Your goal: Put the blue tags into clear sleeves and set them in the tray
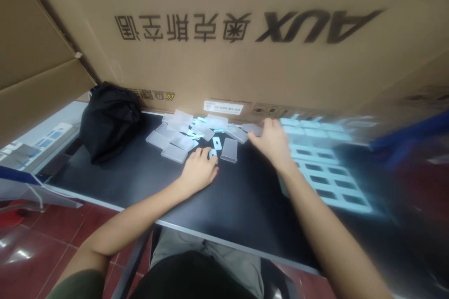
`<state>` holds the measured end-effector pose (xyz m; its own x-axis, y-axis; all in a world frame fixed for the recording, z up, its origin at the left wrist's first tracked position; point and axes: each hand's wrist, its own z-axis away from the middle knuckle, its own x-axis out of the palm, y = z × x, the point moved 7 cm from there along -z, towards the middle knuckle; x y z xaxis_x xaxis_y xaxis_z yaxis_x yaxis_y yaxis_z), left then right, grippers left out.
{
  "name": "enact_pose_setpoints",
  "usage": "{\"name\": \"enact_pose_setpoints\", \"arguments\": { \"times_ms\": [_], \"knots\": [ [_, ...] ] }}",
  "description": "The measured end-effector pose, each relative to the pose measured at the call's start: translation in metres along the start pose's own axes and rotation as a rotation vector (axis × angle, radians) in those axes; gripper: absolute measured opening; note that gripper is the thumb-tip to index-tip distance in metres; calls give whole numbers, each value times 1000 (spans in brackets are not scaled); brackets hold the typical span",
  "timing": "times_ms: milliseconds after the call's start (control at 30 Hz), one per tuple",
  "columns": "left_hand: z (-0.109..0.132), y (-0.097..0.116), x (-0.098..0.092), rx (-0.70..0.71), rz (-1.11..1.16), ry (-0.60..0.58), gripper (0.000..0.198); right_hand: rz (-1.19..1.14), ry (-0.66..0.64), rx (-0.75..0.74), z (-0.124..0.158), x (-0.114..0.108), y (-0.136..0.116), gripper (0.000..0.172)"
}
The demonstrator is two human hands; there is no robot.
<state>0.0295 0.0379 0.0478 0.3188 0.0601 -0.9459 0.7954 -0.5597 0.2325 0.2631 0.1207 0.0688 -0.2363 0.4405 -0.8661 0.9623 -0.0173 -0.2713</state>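
Observation:
My left hand [199, 171] rests low over the black tabletop, fingers curled and closed at a small light-blue plate [212, 153]. Just beyond it lies a similar light-blue plate with a dark slot [217, 143]. A flat translucent plastic case [229, 150] is to its right. Farther back, my right hand [272, 143] is closed, with the edge of a translucent case [251, 128] between thumb and fingers. Several more translucent cases [174, 153] are heaped left of centre, with small light-blue pieces [196, 135] among them.
Light-blue frames with rectangular openings [329, 182] lie under and beside my right forearm, blurred. A black cloth bundle [108, 121] sits at the left. Behind the table [242, 215] stands a large cardboard box [210, 69]. A blue bar [414, 133] juts in at right.

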Motion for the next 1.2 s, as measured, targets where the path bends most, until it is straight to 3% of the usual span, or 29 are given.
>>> {"name": "enact_pose_setpoints", "arguments": {
  "times_ms": [200, 300, 467, 633, 867, 1067, 1200],
  "knots": [
    [2, -1, 4, 56, 25, -61, 8, -229, 143, -96, 18, -48, 4, 19],
    [1, -4, 5, 58, 32, -104, 8, -300, 158, -126, 33, -62, 4, 24],
    [-2, -7, 6, 16, 84, -92, 20, -380, 124, -116, 50, -64, 2, 31],
    [-3, -11, 10, -54, 147, -79, 19, -426, 65, -164, 58, -64, -9, 29],
    [-6, -20, 6, -94, 768, 64, 39, -516, -37, -251, 68, -69, -21, 27],
    [-8, -22, 10, -157, 1280, 78, 48, -609, -130, -344, 76, -68, -35, 20],
    [-9, -26, 11, -208, 1475, 112, 58, -683, -189, -388, 81, -62, -44, 16]
  ]
}}
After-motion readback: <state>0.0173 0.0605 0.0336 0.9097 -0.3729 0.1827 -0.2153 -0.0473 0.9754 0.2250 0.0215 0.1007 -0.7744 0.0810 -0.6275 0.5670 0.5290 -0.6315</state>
